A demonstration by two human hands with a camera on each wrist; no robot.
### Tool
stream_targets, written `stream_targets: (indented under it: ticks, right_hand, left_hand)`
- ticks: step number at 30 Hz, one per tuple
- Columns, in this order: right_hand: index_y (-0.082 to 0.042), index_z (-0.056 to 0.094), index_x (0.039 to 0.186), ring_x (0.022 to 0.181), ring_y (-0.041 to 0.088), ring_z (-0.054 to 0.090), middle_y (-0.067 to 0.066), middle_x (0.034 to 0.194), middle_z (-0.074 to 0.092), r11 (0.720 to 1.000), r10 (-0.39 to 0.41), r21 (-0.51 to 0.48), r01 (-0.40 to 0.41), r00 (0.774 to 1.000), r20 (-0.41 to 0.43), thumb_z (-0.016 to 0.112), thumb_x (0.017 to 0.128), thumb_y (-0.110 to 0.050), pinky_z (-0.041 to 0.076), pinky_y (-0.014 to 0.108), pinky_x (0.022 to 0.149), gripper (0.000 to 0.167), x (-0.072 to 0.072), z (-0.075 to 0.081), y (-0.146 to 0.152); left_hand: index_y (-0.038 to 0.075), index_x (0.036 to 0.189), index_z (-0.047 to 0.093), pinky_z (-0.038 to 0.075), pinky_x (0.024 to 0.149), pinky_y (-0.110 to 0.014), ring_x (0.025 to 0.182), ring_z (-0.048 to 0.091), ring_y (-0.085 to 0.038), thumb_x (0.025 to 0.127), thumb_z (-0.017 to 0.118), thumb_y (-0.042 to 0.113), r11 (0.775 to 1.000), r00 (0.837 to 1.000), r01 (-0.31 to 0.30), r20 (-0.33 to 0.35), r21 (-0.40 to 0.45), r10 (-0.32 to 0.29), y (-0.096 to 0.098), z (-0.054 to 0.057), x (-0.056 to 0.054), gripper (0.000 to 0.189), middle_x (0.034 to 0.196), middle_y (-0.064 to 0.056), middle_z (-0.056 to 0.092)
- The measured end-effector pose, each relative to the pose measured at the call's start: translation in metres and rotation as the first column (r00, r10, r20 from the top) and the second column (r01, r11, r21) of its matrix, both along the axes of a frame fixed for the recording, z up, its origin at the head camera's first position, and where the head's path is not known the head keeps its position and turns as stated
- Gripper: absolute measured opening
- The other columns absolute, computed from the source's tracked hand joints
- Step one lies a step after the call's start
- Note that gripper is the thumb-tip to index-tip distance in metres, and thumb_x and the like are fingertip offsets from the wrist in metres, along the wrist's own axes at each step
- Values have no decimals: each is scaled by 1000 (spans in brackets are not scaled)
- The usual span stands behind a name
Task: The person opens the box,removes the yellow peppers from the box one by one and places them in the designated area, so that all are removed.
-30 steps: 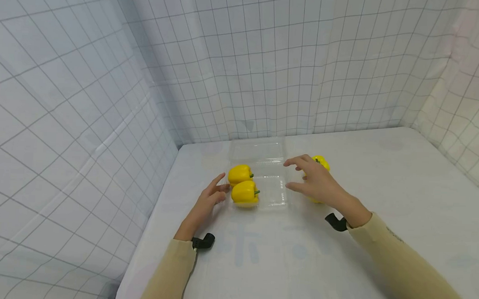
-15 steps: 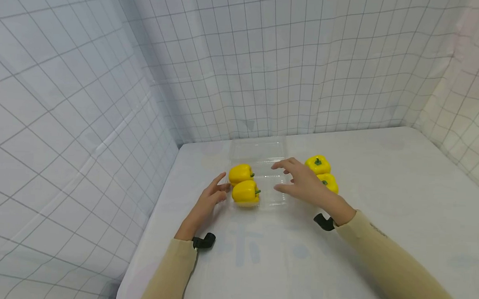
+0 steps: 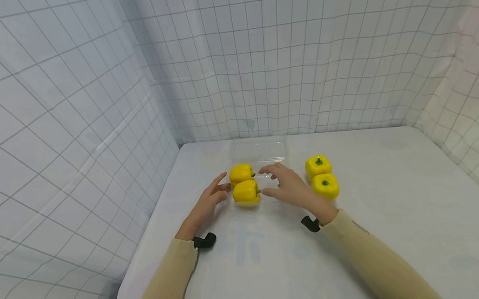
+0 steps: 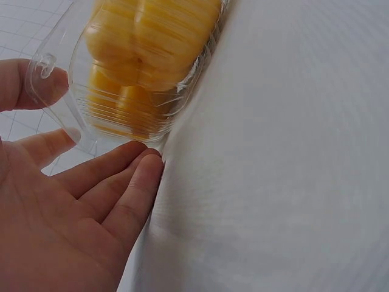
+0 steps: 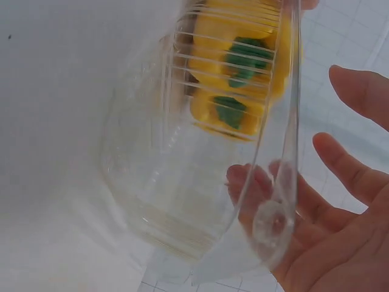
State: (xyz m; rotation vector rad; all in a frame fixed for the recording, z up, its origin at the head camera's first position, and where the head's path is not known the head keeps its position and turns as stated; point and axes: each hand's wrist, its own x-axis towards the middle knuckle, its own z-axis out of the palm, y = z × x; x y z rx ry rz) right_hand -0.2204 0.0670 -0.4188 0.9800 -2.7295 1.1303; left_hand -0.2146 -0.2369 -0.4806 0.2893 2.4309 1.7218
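A clear plastic clamshell container (image 4: 100, 115) lies on the table, its lid (image 3: 258, 150) folded back toward the rear curtain. Inside, at its left end, two yellow bell peppers (image 3: 245, 192) lie on their sides, one behind the other, green stems toward the right. My left hand (image 3: 204, 204) stays at the container's left side; in the left wrist view its loosely extended fingers reach the wall and rim. Over the container's right part hovers my right hand (image 3: 291, 186), thumb and fingers apart with nothing between them, fingertips close to the stems.
Two more yellow bell peppers (image 3: 325, 187) sit stem-up on the white table (image 3: 267, 265), right of the container. Gridded white curtains (image 3: 266, 71) hang behind and at both sides. Each wrist wears a black camera mount (image 3: 205, 240).
My right hand has moved left from in front of the two peppers on the right to above the container, so both show fully. The left hand keeps its place.
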Motion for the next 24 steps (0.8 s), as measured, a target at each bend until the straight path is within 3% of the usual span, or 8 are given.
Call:
stream_targets:
  ticks: [15, 24]
  right_hand:
    - [-15, 57, 139, 111, 27, 60, 10, 136, 56, 1000, 24, -3, -24, 998, 56, 77, 90, -30, 53, 40, 86, 55, -3, -13, -25]
    - [-17, 58, 136, 108, 21, 60, 0, 128, 58, 1000, 12, 17, -13, 997, 78, 79, 87, -36, 51, 36, 88, 56, -6, -21, -37]
  left_hand:
    - [30, 160, 29, 38, 106, -54, 132, 51, -27, 99, 53, 20, 1000, 1000, 2, -15, 4, -2, -1, 2, 4, 66, 146, -8, 54]
    - [33, 159, 30, 39, 106, -52, 132, 51, -24, 100, 53, 19, 1000, 1000, -7, -12, 1, 7, 0, 0, 4, 65, 144, -6, 56]
